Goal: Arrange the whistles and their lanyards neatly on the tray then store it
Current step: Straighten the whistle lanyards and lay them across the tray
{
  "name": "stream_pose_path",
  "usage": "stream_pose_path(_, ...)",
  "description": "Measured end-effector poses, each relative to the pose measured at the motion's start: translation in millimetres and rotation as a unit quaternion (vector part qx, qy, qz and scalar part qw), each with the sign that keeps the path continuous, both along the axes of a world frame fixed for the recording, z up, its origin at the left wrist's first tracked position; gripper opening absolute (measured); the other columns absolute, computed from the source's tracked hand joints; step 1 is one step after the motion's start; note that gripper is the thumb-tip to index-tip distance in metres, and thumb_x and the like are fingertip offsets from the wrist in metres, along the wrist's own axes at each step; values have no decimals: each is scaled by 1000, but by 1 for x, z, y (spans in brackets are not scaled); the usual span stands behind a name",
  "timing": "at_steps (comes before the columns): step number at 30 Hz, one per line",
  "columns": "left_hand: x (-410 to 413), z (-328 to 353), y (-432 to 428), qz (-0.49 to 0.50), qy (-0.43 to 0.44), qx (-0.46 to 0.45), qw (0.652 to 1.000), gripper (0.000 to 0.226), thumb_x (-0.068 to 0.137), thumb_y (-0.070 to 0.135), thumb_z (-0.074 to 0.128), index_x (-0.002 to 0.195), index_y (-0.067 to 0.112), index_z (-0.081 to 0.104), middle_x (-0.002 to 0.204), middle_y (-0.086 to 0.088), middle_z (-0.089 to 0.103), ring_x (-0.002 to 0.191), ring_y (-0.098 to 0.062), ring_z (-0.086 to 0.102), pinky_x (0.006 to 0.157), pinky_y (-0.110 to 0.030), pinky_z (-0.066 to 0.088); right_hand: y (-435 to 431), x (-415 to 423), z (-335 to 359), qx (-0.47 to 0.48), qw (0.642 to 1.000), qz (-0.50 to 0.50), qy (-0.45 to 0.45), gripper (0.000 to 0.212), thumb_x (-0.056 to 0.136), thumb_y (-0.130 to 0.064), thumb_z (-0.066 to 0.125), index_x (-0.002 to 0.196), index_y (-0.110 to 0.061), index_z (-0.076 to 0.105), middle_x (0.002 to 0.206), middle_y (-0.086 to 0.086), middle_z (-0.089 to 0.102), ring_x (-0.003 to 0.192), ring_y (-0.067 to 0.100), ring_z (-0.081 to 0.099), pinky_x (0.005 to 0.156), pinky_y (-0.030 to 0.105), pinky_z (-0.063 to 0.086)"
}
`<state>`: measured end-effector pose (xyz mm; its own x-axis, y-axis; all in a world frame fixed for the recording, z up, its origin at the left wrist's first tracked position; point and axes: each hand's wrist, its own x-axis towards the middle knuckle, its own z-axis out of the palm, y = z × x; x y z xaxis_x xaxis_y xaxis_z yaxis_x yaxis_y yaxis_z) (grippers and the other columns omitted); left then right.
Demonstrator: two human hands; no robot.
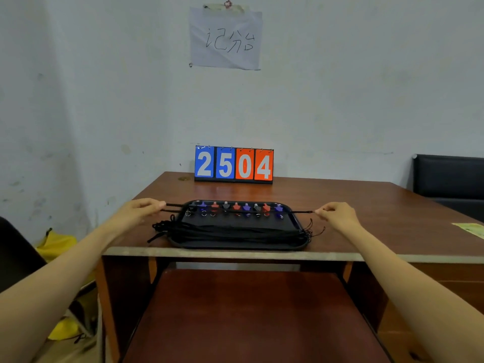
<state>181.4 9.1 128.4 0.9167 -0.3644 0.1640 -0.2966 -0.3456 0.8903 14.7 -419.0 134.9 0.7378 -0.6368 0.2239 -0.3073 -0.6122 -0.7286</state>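
My left hand (141, 209) and right hand (337, 214) each pinch one end of a black lanyard (301, 212), stretched over the whistles (237, 206). Those sit in a row on the tray (235, 246).

We see a brown wooden table (353, 205) with a pale, worn front edge. A black tray (235, 246) sits on it close to that edge, lengthwise across. A bundle of black cords (161, 228) spills over the tray's left rim onto the wood. At the back, against the wall, stands a flip scoreboard (234, 165) reading 2504. A greenish paper (470, 229) lies at the far right.
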Motion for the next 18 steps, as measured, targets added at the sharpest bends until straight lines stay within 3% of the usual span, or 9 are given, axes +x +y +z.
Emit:
stream_pose_path(2, 3, -4, -8, 59, -7, -28, 998, 19, 84, 43, 62, 87, 25, 69, 94, 8, 65, 102, -16, 58, 101, -37, 39, 3, 0, -2, 2, 1000, 7, 4, 18, 90, -26, 61, 93, -10, 69, 89, 0, 65, 93, 17, 58, 79, 28, 44)
stream_pose_path(5, 8, -12, -15, 120, -27, 26, 992, 19, 82, 36, 67, 86, 17, 68, 100, 2, 65, 107, -19, 53, 99, -38, 39, 5, 2, -6, 0, 1000, 8, 22, 15, 88, -29, 63, 88, -16, 69, 93, 0, 68, 98, 19, 60, 87, 35, 48)
stream_pose_path(7, 16, -21, -13, 151, -39, 80, 985, 19, 79, 42, 70, 77, 23, 67, 101, 2, 67, 105, -21, 56, 100, -46, 42, 6, 2, -7, -6, 999, 6, 45, 14, 86, -33, 65, 86, -19, 69, 99, 0, 68, 103, 20, 59, 96, 44, 47)
stream_pose_path(11, 24, -31, -12, 203, -77, 170, 961, 23, 77, 53, 67, 68, 32, 60, 96, 3, 69, 100, -25, 60, 93, -51, 47, 10, 3, -8, -8, 996, 16, 82, 16, 85, -34, 66, 87, -18, 69, 98, -1, 65, 103, 21, 58, 97, 45, 46)
stream_pose_path(15, 18, -32, -15, 215, -103, 204, 949, 22, 80, 51, 64, 73, 31, 61, 96, 2, 68, 97, -26, 61, 89, -48, 49, 8, 3, -14, -21, 992, 21, 119, 19, 82, -35, 69, 68, -23, 65, 99, -3, 66, 102, 23, 59, 98, 51, 43)
stream_pose_path(18, 17, -34, -15, 218, -107, 201, 949, 22, 81, 50, 64, 75, 29, 62, 98, 0, 70, 98, -27, 61, 89, -48, 49, 7, 3, -20, -25, 989, 27, 142, 20, 81, -35, 70, 65, -24, 65, 91, -4, 68, 98, 24, 59, 97, 52, 43)
